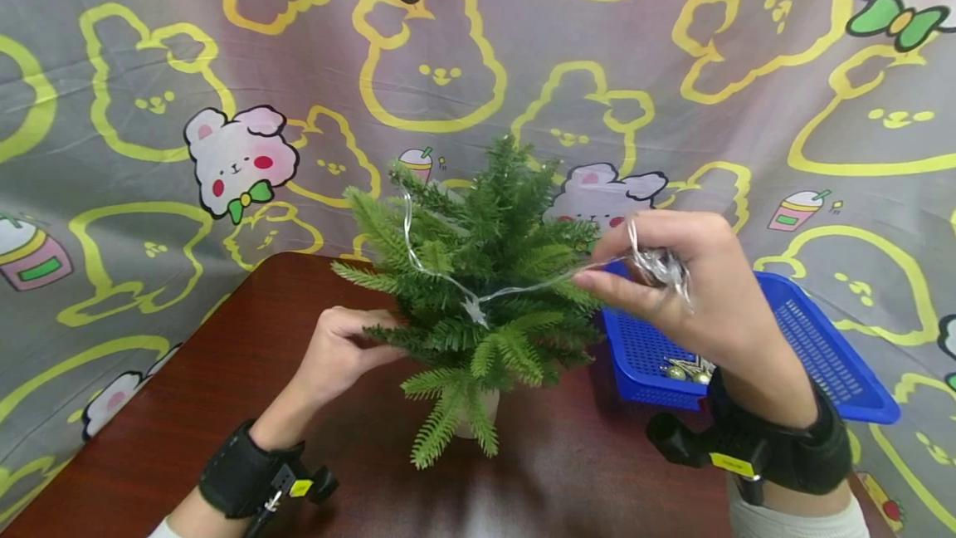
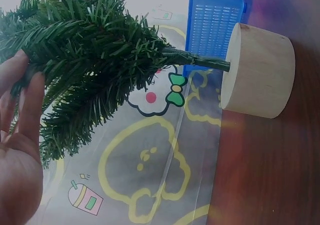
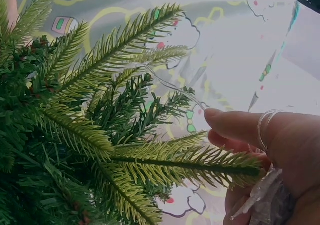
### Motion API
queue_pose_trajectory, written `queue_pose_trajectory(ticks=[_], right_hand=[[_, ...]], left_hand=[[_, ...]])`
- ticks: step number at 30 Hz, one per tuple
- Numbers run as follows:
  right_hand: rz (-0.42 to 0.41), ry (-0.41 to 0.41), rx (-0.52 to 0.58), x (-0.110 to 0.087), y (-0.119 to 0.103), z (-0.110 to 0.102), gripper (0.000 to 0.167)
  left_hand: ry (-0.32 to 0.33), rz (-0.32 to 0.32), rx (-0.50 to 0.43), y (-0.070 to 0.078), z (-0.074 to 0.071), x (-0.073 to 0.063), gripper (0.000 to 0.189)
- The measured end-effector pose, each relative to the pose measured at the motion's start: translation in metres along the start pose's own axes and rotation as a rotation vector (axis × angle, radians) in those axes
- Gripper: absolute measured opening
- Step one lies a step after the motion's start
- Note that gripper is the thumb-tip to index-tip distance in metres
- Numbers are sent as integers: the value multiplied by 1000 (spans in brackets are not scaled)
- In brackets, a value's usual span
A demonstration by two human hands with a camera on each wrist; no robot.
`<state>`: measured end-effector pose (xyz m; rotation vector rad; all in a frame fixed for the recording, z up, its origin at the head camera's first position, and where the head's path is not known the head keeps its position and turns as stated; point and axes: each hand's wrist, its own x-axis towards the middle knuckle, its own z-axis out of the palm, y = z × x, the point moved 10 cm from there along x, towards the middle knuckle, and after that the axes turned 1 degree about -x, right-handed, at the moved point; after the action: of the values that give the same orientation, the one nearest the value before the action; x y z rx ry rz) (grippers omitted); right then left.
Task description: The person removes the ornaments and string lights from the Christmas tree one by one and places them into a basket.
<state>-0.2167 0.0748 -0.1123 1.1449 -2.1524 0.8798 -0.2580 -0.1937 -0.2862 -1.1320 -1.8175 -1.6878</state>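
A small artificial Christmas tree (image 1: 478, 272) stands upright on a round wooden base (image 2: 262, 70). A clear wire of string lights (image 1: 426, 266) with a star-shaped light (image 1: 474, 310) runs across its front. My right hand (image 1: 683, 281) pinches this wire between thumb and forefinger, to the right of the tree. Bundled in that palm is the rest of the string lights (image 3: 262, 200), and a loop passes over the fingers. On the tree's left side, my left hand (image 1: 347, 355) pinches a lower branch (image 2: 55, 50) with thumb and fingers; some fingertips are hidden among needles.
Right of the tree is a blue plastic basket (image 1: 844, 347), partly behind my right forearm, with gold ball ornaments (image 1: 675, 373) in it. A patterned curtain (image 1: 314, 73) hangs behind the dark wooden table (image 1: 246, 322).
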Motion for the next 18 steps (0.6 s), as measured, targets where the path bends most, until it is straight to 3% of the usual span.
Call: queue_pose_trajectory(ticks=[5,18], right_hand=[[-53,-38,49,0,-3,-1,20],[-80,9,125,-5,-1,-14,23]], left_hand=[[-1,13,1,1,2,0,30],[-26,117,5,16,14,2,24]])
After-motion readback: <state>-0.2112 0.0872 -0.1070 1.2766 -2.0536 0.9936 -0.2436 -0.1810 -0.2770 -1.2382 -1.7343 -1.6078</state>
